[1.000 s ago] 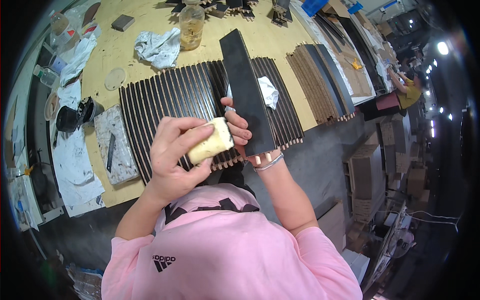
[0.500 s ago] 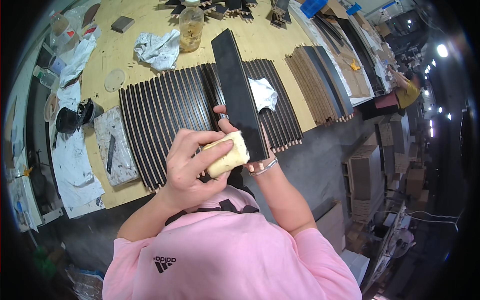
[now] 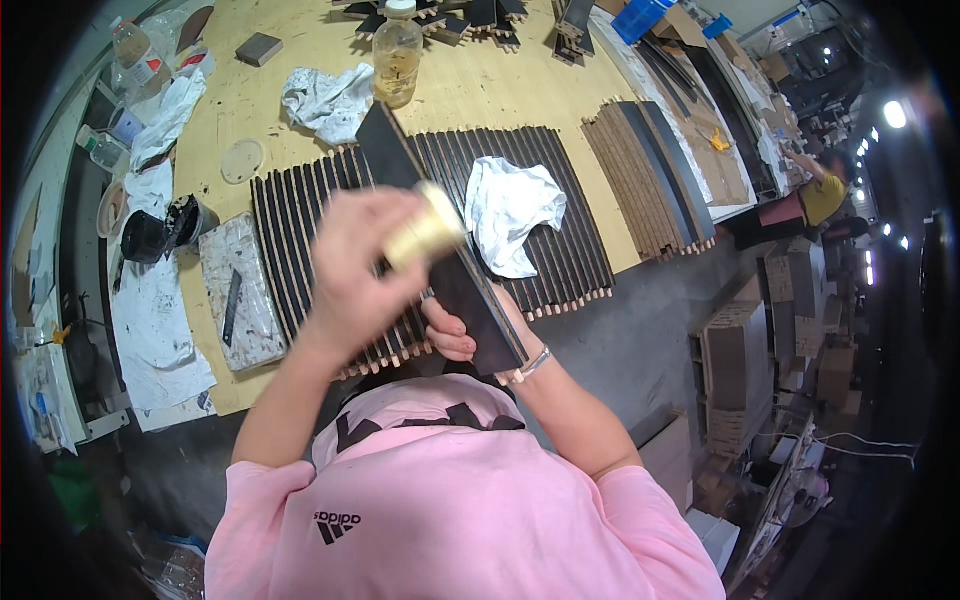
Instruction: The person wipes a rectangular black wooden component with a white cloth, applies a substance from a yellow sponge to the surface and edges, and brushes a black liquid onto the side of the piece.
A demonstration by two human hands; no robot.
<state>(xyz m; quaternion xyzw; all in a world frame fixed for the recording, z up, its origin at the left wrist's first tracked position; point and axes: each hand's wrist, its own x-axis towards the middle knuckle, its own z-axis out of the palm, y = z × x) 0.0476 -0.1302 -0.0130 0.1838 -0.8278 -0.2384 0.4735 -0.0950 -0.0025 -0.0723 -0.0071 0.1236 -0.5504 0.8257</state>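
Note:
My left hand (image 3: pixel 350 260), smeared by motion, is closed on a pale yellow sponge (image 3: pixel 428 228). The sponge is over the upper middle of a long dark board (image 3: pixel 455 290); whether it touches the face I cannot tell. My right hand (image 3: pixel 450 332) grips that board near its lower end. Its fingers wrap round the left edge and the rest of the hand is hidden behind. The board slants up and to the left, above a row of dark strips (image 3: pixel 300 230) with pale pegs at their ends. A crumpled white cloth (image 3: pixel 512 212) lies on the strips, right of the board.
On the wooden table (image 3: pixel 232 100) stand a bottle of cloudy liquid (image 3: pixel 397 60) and a black pot (image 3: pixel 190 222). A stained rag (image 3: pixel 328 100) lies by the bottle. Stacked boards (image 3: pixel 645 180) are at right. A person (image 3: pixel 815 195) works farther off.
The sponge has moved up and left with my left hand. The board has tilted to the left and its lower end has come nearer me. More of the white cloth shows.

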